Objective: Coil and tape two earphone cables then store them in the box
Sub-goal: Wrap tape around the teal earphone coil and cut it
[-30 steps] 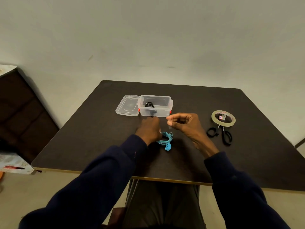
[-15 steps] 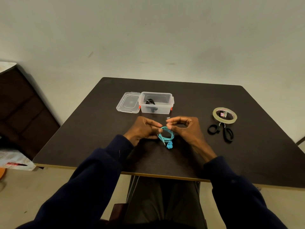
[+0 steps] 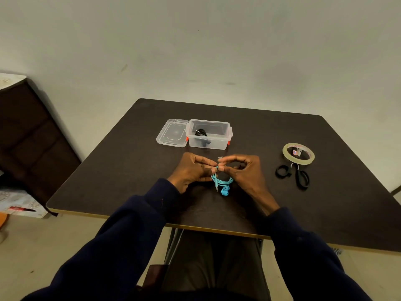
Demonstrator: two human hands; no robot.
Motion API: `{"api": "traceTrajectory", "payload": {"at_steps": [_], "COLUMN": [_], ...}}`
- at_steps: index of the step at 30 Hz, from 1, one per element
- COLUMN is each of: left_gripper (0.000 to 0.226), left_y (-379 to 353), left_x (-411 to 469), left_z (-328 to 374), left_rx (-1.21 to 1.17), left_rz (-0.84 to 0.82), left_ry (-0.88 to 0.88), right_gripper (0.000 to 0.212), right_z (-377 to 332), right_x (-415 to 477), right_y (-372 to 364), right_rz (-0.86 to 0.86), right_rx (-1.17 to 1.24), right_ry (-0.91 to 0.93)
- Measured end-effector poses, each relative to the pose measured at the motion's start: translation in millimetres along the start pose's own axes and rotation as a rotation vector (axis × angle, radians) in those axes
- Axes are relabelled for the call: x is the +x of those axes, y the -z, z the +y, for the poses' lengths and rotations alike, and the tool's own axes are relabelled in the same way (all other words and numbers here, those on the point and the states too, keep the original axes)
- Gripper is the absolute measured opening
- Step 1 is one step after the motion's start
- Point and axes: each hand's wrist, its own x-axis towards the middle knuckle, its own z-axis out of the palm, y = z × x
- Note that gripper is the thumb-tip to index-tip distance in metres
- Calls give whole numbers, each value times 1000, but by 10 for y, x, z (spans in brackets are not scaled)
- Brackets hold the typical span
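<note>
While sitting at the dark table (image 3: 130,170), pinching the blue earphone cable (image 3: 222,182) with both hands at once. Gripping the top of the coil with the left hand (image 3: 191,170), thumb and fingers curled in tight on it. Meeting that same spot with the right hand (image 3: 245,170), thumb and first finger bent into a ring and nipping the cable, other fingers curled behind. Letting the looped cable hang just under the fingertips (image 3: 213,169), between the two hands, with the blue buds and the little plug dangling at the bottom, close to the tabletop; touching it or not, cannot tell. Showing a tiny clear scrap (image 3: 220,157) by the right fingertips, too small to name. Facing the clear box (image 3: 209,141), open, with a black earphone cable (image 3: 200,133) inside and the lid (image 3: 172,132) lying flat right beside it on the left. Having a tape roll (image 3: 298,153) and black scissors (image 3: 300,178) off to the right, well apart from the hands, scissor tips just by the roll.
</note>
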Motion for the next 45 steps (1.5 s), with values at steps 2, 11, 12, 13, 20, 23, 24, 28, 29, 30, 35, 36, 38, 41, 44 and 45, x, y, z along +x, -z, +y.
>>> {"api": "traceTrajectory", "payload": {"at_steps": [2, 11, 12, 13, 20, 23, 24, 28, 29, 30, 35, 36, 38, 41, 44, 45], "left_gripper": [16, 23, 25, 27, 35, 38, 40, 59, 65, 70, 84, 85, 84, 84, 81, 79], "left_y": [-2, -19, -28, -39, -43, -61, -67, -83, -86, -83, -79, -84, -85, -82, -89, -94], "left_x": [8, 41, 40, 39, 59, 51, 51, 42, 47, 51, 61, 60, 67, 78, 65, 56], "left_z": [11, 50, 44, 39, 21, 43, 45, 23, 13, 3, -11, -12, -8, -5, -18, -21], "left_rx": [19, 125, 155, 184, 255, 272, 272, 282, 279, 278, 309, 315, 331, 354, 377, 382], "left_rz": [1, -5, -3, 2, 20, 17, 18, 37, 39, 41, 45, 44, 46, 62, 80, 86], "left_ry": [-11, -67, -87, -108, -164, -167, -169, -195, -204, -211, -248, -258, -271, -296, -363, -383], "right_gripper": [16, 17, 18, 19, 40, 48, 47, 30, 27, 26, 26, 26, 24, 21, 18, 17], "right_z": [0, 52, 51, 51, 83, 85, 87, 105, 117, 126, 108, 99, 97, 111, 113, 112], "right_x": [-2, -1, -2, -3, 4, 4, 4, -16, -20, -25, -47, -51, -47, -32, -15, -7], "right_y": [6, 33, 37, 41, 61, 42, 28, 20, 25, 32, 34, 35, 45, 61, 60, 62], "right_rz": [-2, -1, -9, -18, -24, 34, 53, 42, 23, 5, -30, -27, -16, -38, -87, -97], "right_rx": [-11, -36, -28, -20, -87, -175, -200, -304, -341, -373, -414, -412, -407, -406, -401, -383], "right_ry": [36, 79, 75, 75, 43, 87, 124, 274, 300, 312, 310, 308, 291, 252, 191, 163]}}
